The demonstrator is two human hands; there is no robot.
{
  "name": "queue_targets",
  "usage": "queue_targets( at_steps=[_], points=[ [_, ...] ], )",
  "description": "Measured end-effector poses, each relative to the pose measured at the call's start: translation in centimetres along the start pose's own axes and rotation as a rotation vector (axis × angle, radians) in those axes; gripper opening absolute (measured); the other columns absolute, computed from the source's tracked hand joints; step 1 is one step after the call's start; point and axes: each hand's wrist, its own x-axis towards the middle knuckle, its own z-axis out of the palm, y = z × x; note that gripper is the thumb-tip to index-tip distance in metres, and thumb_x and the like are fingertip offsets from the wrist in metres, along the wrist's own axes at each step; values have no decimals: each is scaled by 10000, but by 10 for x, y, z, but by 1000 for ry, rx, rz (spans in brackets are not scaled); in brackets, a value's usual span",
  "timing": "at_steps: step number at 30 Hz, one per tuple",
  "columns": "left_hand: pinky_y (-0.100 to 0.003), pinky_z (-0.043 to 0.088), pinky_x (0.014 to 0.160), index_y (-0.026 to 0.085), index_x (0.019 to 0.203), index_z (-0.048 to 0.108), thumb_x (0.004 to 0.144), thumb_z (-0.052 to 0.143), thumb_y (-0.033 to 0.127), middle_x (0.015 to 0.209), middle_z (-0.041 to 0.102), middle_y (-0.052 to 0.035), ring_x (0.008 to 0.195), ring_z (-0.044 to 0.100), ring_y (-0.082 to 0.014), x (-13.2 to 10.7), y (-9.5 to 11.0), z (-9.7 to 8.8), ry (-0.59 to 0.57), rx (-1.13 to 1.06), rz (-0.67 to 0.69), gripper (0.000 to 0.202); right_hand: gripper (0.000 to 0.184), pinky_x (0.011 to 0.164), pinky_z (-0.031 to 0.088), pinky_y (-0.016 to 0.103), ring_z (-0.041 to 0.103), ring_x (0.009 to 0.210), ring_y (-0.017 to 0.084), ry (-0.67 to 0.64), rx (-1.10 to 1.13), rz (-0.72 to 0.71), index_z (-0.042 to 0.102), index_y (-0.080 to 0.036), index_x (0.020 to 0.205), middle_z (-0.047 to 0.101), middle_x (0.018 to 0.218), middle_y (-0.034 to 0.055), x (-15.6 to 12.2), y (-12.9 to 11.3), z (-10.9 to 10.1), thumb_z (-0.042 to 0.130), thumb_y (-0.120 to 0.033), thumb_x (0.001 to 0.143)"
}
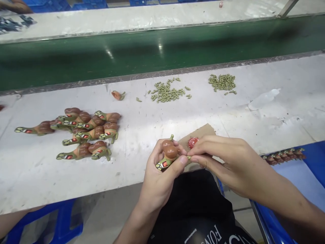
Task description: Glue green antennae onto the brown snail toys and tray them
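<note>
My left hand [162,173] is closed around a small brown and green toy figure [169,151] with a painted face at its lower end. From the figure's top sticks out a short green stub. At its right side, the fingertips of my right hand [215,154] pinch a small green piece [188,157], which touches or nearly touches the figure; my fingers hide the contact. Behind my right fingertips, a red object [193,142] rests on a flat piece of cardboard [207,131] at the table's front edge.
Several similar figures [87,135] lie in a cluster at left. Two piles of small green pieces, one in the middle [166,93] and one further right [222,82], lie towards the green conveyor belt [137,52]. More figures [284,156] line a blue bin [315,162] at right.
</note>
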Motion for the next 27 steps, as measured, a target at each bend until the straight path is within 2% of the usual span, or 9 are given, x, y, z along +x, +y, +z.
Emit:
queue_targets(
  at_steps=[4,6,9,12,14,17,21,24,27],
  points=[
    [-134,535,630,226,1078,827,977,1028,293,920,767,23,670,596,-52,-1,-4,5,36,28,6,234,127,810,672,237,836,906,148,138,195,134,897,-230,1035,881,994,-1,-3,3,12,818,-167,1111],
    [-133,540,617,217,1057,827,960,1042,292,905,753,30,650,592,-44,-2,-8,9,68,-30,10,248,82,721,692,226,835,805,137,220,438,241,940,-269,1044,893,999,-7,-5,6,22,899,-198,1048],
    [-162,566,624,199,1040,826,942,1057,292,922,751,23,637,582,-42,-4,-14,17,90,-121,1,267,117,623,701,205,824,672,126,328,808,363,972,-314,1060,904,927,-9,-9,9,41,956,-221,991],
    [-191,589,649,205,1048,824,957,1044,290,942,760,20,636,593,-47,-6,-18,24,91,-184,-1,253,108,670,724,198,852,694,139,406,985,397,977,-314,1035,880,788,-11,-12,10,57,971,-218,984],
    [-190,582,657,214,1053,823,973,1029,288,879,738,34,642,607,-58,-8,-19,26,89,-187,10,233,64,654,729,215,842,664,146,416,1037,403,974,-308,1005,864,744,-12,-13,12,62,980,-248,983],
    [-185,575,691,214,1081,830,982,1016,281,847,721,34,684,615,-76,-9,-17,22,96,-103,3,221,37,621,737,281,820,638,172,461,876,406,967,-302,999,854,746,-10,-15,16,56,967,-267,988],
    [-174,558,724,198,1093,851,993,985,336,1014,759,-18,795,637,-97,-12,-10,9,81,-65,-59,216,170,719,733,366,830,804,214,555,204,305,944,-327,1046,886,959,15,-19,24,32,862,-178,1047],
    [-202,573,799,216,1042,832,984,991,315,1033,743,-22,880,651,-131,-15,-8,0,79,-20,-35,196,195,781,713,414,825,903,257,473,-130,186,901,-313,1053,878,1012,45,-20,29,22,789,-159,1095],
    [-220,578,892,234,1050,832,1009,978,301,1056,725,-22,952,651,-149,-18,-8,-4,55,59,-22,166,197,779,712,411,817,889,258,389,-212,115,865,-287,1088,867,995,54,-20,31,24,737,-142,1126]
  ],
)
